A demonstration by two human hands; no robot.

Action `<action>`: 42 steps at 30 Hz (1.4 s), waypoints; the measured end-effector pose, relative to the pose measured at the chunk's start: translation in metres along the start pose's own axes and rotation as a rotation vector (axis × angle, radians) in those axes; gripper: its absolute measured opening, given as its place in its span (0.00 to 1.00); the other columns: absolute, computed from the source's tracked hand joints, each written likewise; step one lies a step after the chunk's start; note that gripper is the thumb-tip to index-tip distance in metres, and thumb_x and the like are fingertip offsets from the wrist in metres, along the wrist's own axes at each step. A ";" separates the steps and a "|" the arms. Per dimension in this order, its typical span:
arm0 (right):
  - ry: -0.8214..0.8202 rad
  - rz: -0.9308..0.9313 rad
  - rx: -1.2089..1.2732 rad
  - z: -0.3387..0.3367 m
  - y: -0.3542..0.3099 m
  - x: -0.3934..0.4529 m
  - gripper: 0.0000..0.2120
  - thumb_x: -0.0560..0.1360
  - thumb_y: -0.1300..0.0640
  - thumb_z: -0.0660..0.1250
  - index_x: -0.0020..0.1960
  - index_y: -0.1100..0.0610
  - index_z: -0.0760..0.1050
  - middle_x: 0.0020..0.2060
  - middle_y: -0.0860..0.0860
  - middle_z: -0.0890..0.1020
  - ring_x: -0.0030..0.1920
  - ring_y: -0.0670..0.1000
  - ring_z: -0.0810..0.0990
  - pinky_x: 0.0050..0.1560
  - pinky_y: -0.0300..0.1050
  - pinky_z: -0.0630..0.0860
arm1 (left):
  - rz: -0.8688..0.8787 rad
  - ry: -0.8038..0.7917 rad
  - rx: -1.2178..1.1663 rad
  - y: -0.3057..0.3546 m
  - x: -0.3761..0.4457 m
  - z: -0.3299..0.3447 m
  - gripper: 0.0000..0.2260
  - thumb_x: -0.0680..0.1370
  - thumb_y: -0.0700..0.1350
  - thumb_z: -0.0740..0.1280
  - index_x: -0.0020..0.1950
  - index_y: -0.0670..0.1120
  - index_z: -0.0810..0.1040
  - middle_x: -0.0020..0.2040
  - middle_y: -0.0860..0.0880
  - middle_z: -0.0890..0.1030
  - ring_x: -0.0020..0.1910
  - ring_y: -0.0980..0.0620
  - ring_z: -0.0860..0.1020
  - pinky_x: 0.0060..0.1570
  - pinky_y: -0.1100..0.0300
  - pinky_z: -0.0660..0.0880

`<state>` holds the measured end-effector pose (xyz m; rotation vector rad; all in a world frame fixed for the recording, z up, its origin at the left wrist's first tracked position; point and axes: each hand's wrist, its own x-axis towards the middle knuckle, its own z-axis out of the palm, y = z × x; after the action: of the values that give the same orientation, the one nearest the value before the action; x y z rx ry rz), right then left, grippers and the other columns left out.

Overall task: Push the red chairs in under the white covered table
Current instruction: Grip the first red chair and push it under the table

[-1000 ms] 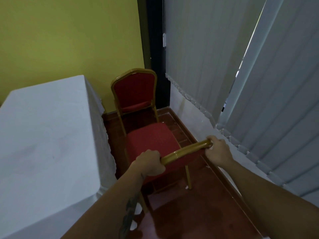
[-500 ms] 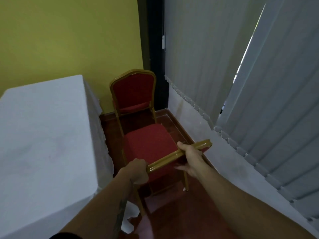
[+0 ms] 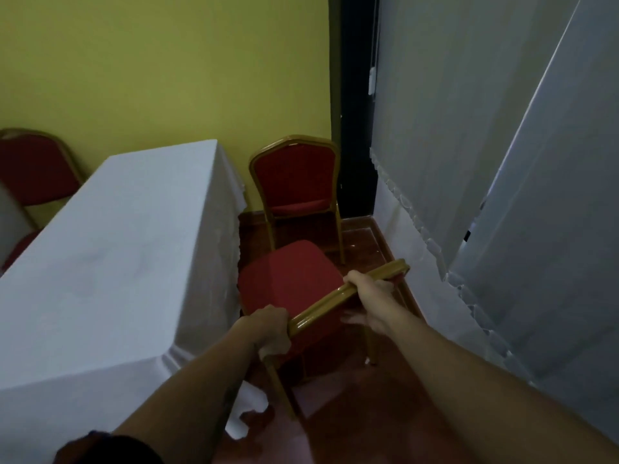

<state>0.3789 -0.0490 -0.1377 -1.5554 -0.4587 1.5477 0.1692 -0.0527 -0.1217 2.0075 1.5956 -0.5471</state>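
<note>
A red chair with a gold frame (image 3: 291, 279) stands beside the long side of the white covered table (image 3: 110, 262), its seat close to the hanging cloth. My left hand (image 3: 273, 331) grips the left end of its gold top rail. My right hand (image 3: 371, 296) holds the rail near its right end, fingers wrapped over it. A second red chair (image 3: 296, 182) stands against the yellow wall past the table's far end. A third red chair (image 3: 33, 169) shows at the far left behind the table.
Grey vertical blinds (image 3: 485, 162) and a low white ledge (image 3: 432, 279) run along the right, leaving a narrow strip of red-brown floor (image 3: 351, 413). A dark door frame (image 3: 355, 112) fills the corner. The tablecloth hem (image 3: 241, 420) reaches the floor.
The view has shifted right and pulled back, showing more table and the third chair. The held chair has moved nearer the tablecloth. My right hand slid inward along the rail a second ago.
</note>
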 end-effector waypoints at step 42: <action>-0.417 0.007 -0.469 0.029 -0.128 0.150 0.08 0.72 0.63 0.65 0.51 0.64 0.75 0.42 0.59 0.79 0.46 0.60 0.82 0.32 0.53 0.82 | -0.390 0.124 -0.409 0.086 0.062 -0.029 0.16 0.75 0.47 0.66 0.62 0.44 0.75 0.54 0.45 0.78 0.53 0.44 0.80 0.51 0.52 0.79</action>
<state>0.4154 0.1469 -0.1266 -1.5618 -1.1164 1.8666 0.2668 -0.0028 -0.1238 1.4627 2.0027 -0.2071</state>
